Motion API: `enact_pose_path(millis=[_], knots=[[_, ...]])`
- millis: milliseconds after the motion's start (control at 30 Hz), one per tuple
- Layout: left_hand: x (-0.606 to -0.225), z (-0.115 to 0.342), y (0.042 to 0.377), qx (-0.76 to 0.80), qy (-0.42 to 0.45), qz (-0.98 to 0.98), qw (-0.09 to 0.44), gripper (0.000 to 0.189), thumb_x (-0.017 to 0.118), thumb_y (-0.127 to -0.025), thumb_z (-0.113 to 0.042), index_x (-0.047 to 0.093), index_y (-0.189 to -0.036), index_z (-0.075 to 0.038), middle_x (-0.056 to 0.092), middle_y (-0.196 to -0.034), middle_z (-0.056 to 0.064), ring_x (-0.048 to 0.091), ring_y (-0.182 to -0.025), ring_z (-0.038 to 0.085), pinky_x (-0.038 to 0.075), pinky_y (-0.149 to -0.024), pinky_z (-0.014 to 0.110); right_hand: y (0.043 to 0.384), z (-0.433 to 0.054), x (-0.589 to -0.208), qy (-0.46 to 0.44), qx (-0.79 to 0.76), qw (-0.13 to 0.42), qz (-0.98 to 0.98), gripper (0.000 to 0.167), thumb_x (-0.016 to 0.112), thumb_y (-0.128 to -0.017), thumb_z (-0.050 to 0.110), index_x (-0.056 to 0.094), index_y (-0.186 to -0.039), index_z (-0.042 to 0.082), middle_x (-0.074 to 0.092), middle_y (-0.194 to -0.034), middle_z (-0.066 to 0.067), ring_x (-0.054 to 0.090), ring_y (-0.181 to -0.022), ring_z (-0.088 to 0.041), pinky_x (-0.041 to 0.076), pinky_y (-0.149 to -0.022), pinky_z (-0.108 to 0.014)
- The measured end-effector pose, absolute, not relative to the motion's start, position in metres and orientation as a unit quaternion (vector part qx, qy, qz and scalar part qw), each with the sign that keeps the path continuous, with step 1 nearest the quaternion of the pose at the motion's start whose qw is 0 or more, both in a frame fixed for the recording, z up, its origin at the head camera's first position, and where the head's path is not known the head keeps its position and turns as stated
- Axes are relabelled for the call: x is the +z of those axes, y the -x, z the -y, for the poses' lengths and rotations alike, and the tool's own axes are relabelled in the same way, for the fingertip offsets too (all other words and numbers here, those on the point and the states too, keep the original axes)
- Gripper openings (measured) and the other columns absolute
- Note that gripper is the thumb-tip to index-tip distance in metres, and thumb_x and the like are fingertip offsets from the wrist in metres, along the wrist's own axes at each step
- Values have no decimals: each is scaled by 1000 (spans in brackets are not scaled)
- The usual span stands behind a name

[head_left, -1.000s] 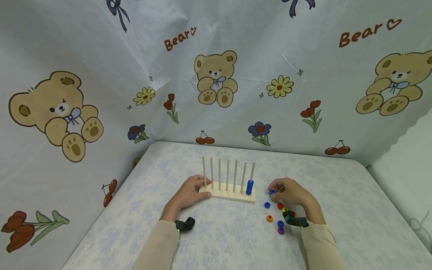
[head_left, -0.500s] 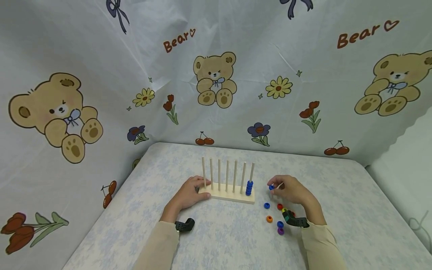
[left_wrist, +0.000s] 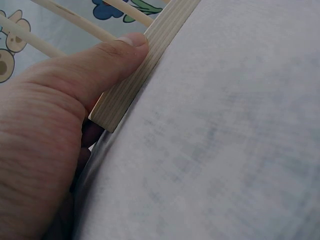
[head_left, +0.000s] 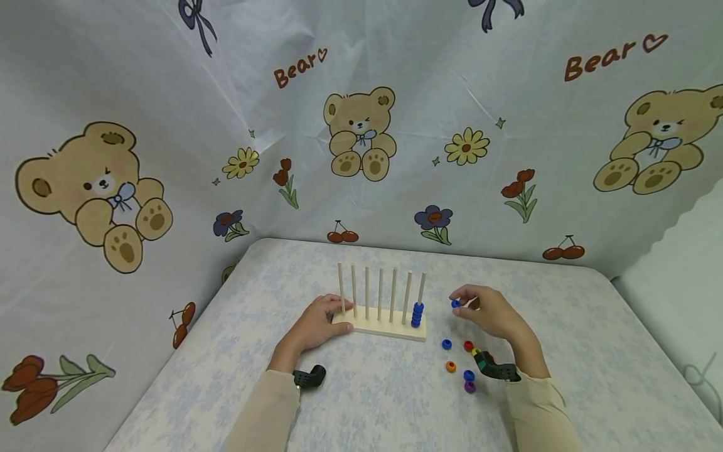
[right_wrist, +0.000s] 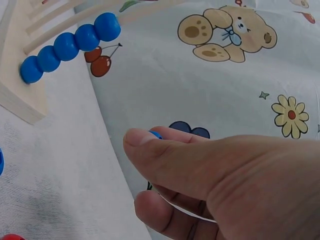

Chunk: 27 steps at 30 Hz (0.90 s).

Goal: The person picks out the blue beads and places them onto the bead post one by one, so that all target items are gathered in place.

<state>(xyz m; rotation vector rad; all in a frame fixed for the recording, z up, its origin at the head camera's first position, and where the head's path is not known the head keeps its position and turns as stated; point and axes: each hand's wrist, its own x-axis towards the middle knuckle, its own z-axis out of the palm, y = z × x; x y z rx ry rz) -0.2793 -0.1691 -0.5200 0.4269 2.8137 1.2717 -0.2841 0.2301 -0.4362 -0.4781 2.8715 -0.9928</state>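
A pale wooden peg rack with a row of upright pegs stands mid-table. Several blue beads are stacked on its rightmost peg, also visible in the right wrist view as a blue bead stack. My left hand grips the rack's left end, its thumb lying along the front edge of the base. To the right of the rack, my right hand pinches one blue bead between thumb and fingers above the table; in the right wrist view the thumb mostly hides this bead.
Loose beads lie in front of the right hand: a blue bead, a red bead, an orange bead, another blue bead and a purple bead. A yellow bead is partly covered by the wrist camera. A bear-print cloth hangs behind.
My right hand has risen and moved slightly away from the loose beads, carrying the pinched blue bead. The left hand and rack keep their place.
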Motion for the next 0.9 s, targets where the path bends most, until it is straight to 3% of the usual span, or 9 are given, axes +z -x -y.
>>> enact_pose_path(millis=[900], knots=[[-523,171,281,410,-141,-901,16,47,79,-82,-52,66,-126,-45,55,-138,-13,45,-136,20,37,-115,53,279,-227,-419,133,-347,-85,-924,28,73,-94,16,69,-121,11,65,-102,-10,64,-90,-24,52,-67,-28]])
